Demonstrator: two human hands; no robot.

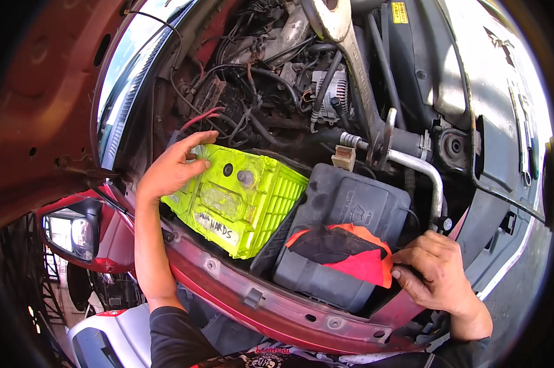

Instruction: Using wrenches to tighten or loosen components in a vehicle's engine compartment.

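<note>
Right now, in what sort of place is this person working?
Most likely a car repair spot, perhaps a workshop: exposed engine parts, a lime-green battery and a wrench at the right suggest it.

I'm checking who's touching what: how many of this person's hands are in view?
2. The left hand touches the far-left edge of the yellow-green battery; the right hand holds the edge of the red and black cloth. Neither is fully hidden.

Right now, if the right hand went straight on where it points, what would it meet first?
The red cloth it appears to pinch; beyond that, perhaps the black box, though depth is unclear.
</note>
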